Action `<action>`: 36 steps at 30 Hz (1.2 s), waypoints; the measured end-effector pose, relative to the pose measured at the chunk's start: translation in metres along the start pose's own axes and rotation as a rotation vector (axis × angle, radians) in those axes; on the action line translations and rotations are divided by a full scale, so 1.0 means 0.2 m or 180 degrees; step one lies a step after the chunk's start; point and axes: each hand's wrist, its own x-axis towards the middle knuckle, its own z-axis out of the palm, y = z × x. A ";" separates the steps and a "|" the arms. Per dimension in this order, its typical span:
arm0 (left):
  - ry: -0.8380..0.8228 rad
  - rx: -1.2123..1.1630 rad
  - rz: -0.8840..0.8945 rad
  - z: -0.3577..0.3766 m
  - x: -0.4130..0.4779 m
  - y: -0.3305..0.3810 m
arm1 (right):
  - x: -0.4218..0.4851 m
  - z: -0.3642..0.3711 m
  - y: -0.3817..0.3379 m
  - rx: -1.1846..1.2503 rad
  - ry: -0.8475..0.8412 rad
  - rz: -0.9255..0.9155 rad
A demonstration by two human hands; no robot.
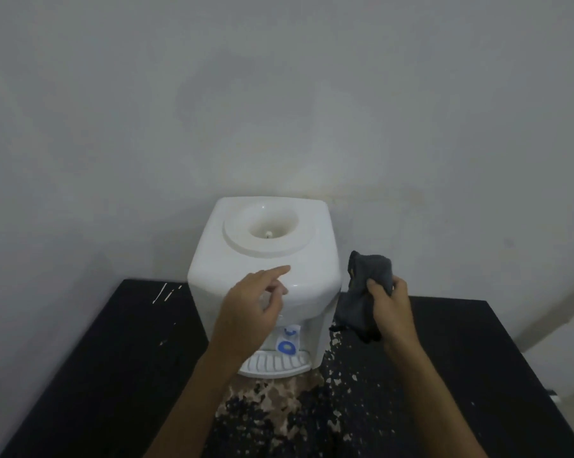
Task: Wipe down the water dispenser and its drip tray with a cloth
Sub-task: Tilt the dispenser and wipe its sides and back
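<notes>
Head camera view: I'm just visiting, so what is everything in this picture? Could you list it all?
water dispenser: one, white, on the table against the wall, no bottle on top
drip tray: one, white, at the foot of the dispenser's front
tap: one in view, blue and white, in the recess above the drip tray
cloth: one, dark grey, to the right of the dispenser, held up
table: one, black, with pale flaked patches in front of the dispenser
wall: grey-white, behind everything
left hand: one, index finger stretched over the dispenser's front top, holding nothing
right hand: one, fingers gripping the cloth
</notes>
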 end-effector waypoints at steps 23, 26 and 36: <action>-0.1836 -0.1798 -0.2565 0.80 0.14 0.30 | -0.05 -0.43 0.08 0.1591 -0.0029 0.1400; -0.1713 -0.2415 -0.3076 0.84 0.14 0.27 | -0.03 -0.49 0.09 0.1697 0.0007 0.1527; -0.1745 -0.3108 -0.3481 0.90 0.15 0.30 | 0.06 -0.49 0.24 0.0469 0.0456 0.1059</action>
